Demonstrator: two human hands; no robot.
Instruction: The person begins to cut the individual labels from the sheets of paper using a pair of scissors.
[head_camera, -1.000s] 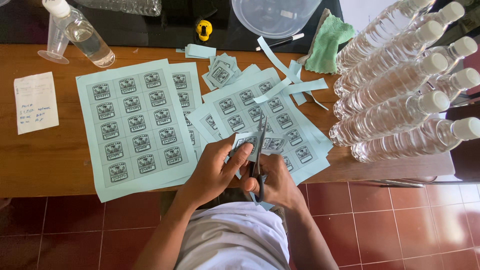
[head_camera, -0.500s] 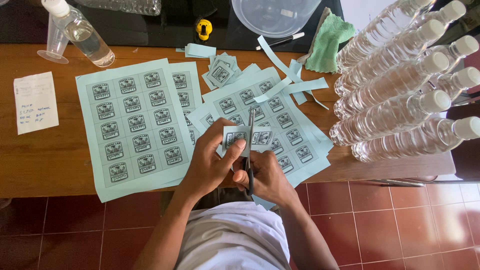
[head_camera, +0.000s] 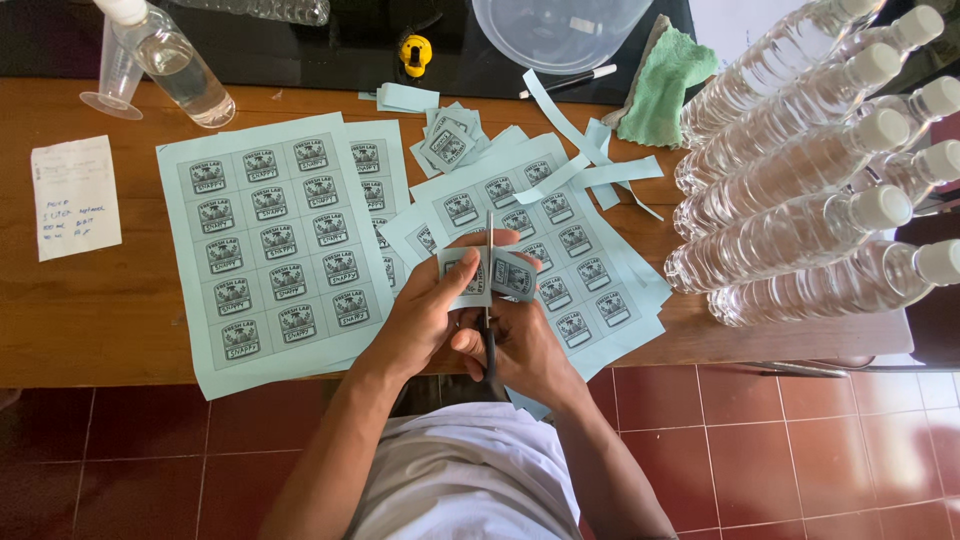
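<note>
1. A small strip of pale green labels (head_camera: 490, 275) is pinched by the fingers of the left hand (head_camera: 425, 315), just above the table's near edge.
2. Scissors (head_camera: 489, 300) are gripped in the clenched right hand (head_camera: 520, 345), blades pointing away, set into the strip.
3. Full label sheets (head_camera: 270, 245) are spread flat mid-table.
4. Clear bottles (head_camera: 800, 180) are stacked at the right end.
5. A white note (head_camera: 75, 197) is lying at the left end.

Soft, even daylight keeps the frame sharp, with glints on the plastic bottles (head_camera: 800, 170) at right and faint shadows.
</note>
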